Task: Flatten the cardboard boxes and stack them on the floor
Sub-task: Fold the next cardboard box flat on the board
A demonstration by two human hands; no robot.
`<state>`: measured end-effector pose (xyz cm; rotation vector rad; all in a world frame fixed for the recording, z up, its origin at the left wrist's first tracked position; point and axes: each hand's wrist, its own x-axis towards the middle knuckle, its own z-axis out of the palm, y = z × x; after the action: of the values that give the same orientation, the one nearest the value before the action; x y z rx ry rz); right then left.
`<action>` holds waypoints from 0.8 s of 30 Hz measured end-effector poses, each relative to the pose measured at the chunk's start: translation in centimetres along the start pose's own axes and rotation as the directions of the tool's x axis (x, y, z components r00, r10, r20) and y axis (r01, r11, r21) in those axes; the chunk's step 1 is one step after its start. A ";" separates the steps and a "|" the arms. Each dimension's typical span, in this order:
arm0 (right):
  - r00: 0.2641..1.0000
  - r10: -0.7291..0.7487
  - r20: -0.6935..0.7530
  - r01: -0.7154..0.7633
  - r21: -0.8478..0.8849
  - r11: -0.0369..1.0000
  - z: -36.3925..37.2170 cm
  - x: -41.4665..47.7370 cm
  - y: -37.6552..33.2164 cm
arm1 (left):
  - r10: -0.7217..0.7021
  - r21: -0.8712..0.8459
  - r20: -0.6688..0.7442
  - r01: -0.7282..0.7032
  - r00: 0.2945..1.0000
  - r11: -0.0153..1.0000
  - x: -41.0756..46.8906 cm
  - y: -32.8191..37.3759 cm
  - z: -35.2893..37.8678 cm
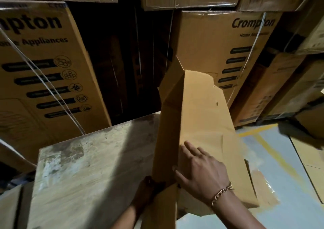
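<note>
Beside a dusty carton [87, 158], a half-folded cardboard box [201, 115] is held on end; its narrow side is gripped by the left hand [147, 190], its broad panel pressed by the straight-fingered right hand [199, 171].

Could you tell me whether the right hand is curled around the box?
No, the right hand rests flat on a broad panel of the cardboard box.

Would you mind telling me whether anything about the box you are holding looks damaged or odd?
Yes. The cardboard box under the right hand has a ragged, torn top edge with small punctures below it, and its lower right flap is ripped, with peeling tape.
</note>
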<state>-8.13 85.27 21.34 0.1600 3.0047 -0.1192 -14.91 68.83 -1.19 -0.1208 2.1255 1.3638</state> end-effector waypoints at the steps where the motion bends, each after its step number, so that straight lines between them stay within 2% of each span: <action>1: 0.999 -0.042 -0.009 0.042 0.026 0.999 0.1 0.2 0.1 | 0.024 -0.036 -0.046 -0.026 0.999 0.999 -1.1 1.5 -0.4; 3: 0.990 -0.138 0.000 0.138 0.093 0.986 0.6 0.6 0.3 | 0.068 -0.230 -0.011 -0.069 0.998 0.971 -2.7 4.5 -1.5; 5: 0.970 -0.243 -0.007 0.239 0.193 0.952 1.7 0.9 0.4 | 0.116 -0.485 0.118 -0.045 0.986 0.874 -3.8 7.3 -2.9; 6: 0.961 -0.276 -0.021 0.273 0.242 0.931 2.4 1.0 0.6 | 0.141 -0.546 0.165 -0.029 0.976 0.838 -4.4 8.4 -3.3; 7: 0.958 -0.280 -0.066 0.287 0.302 0.909 3.0 0.9 0.9 | 0.108 -0.512 0.162 -0.010 0.981 0.859 -5.5 9.5 -3.7; 9: 0.958 -0.193 -0.210 0.265 0.402 0.877 3.6 0.5 2.5 | 0.064 -0.414 0.109 -0.013 0.992 0.910 -7.0 10.8 -3.4; 11: 0.939 -0.052 -0.341 0.196 0.404 0.893 4.0 0.3 4.9 | 0.048 -0.358 0.057 -0.025 0.997 0.933 -7.8 11.1 -2.7; 12: 0.935 0.032 -0.353 0.119 0.398 0.910 4.2 0.1 6.3 | 0.030 -0.378 0.014 -0.022 0.999 0.926 -8.1 11.4 -2.2; 13: 0.941 0.146 -0.306 0.000 0.430 0.903 4.7 0.0 7.9 | 0.008 -0.392 -0.025 -0.018 1.000 0.920 -8.4 11.5 -1.8; 14: 0.945 0.265 -0.192 -0.139 0.498 0.856 5.0 -0.2 9.3 | 0.009 -0.429 -0.050 -0.030 0.999 0.903 -8.3 11.3 -1.2; 15: 0.942 0.331 -0.059 -0.230 0.606 0.762 5.4 -0.3 10.2 | 0.019 -0.451 -0.060 -0.044 0.998 0.892 -8.5 11.3 -0.7; 17: 0.950 0.299 0.090 -0.245 0.809 0.534 6.1 -0.5 11.0 | 0.046 -0.455 -0.120 -0.096 0.992 0.885 -8.8 11.7 0.6; 19: 0.947 0.295 0.124 -0.214 0.931 0.295 6.3 -0.9 10.7 | 0.080 -0.466 -0.207 -0.170 0.975 0.868 -8.8 12.6 1.7; 21: 0.923 0.361 0.134 -0.193 0.972 0.133 6.2 -1.2 10.7 | 0.131 -0.461 -0.295 -0.261 0.947 0.848 -8.7 13.3 1.8; 23: 0.906 0.414 0.091 -0.133 0.988 0.073 4.5 -1.8 10.2 | 0.227 -0.463 -0.357 -0.383 0.906 0.800 -9.1 14.1 0.5; 24: 0.911 0.409 0.049 -0.088 0.993 0.078 3.4 -2.2 9.6 | 0.237 -0.481 -0.406 -0.427 0.883 0.766 -8.8 13.7 -0.5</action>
<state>-4.46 94.27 17.55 0.8635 2.3340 -2.2379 -13.21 72.73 14.54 -0.2145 1.9849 2.3122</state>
